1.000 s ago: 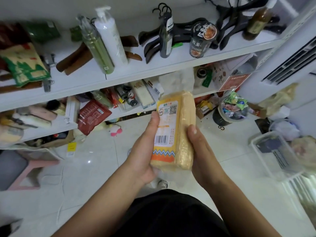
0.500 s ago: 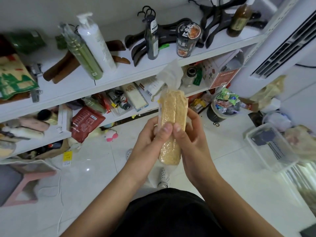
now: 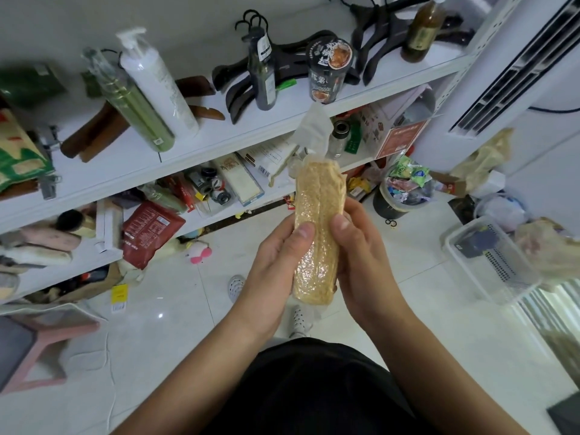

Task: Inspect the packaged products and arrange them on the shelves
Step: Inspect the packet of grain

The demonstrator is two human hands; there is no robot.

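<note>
The left hand wraps the near-left side of a clear vacuum pack of pale yellow grain, thumb pressed flat on the upturned face. The pack is held upright in mid-air in front of the shelves, narrow side to the camera, its loose plastic top flopping up. The right hand mirrors the grip from the other side, thumb on the face and fingers curled behind. Both hands are clamped on the pack. Holding it edge-on like this likely lets the person check the seal and the sides for tears before shelving it.

At far left a pink stool stands on the tiled floor. Above it, a green-patterned bag lies on the upper shelf, followed by a green bottle and a white pump bottle leaning together. On the lower shelf a red pouch hangs over the front edge. Further right on the upper shelf come black hangers, a dark bottle, an instant noodle cup and a brown bottle. Both shelves look crowded, so a spot may need clearing. On the floor to the right sit a bin full of wrappers and a clear plastic tub.
</note>
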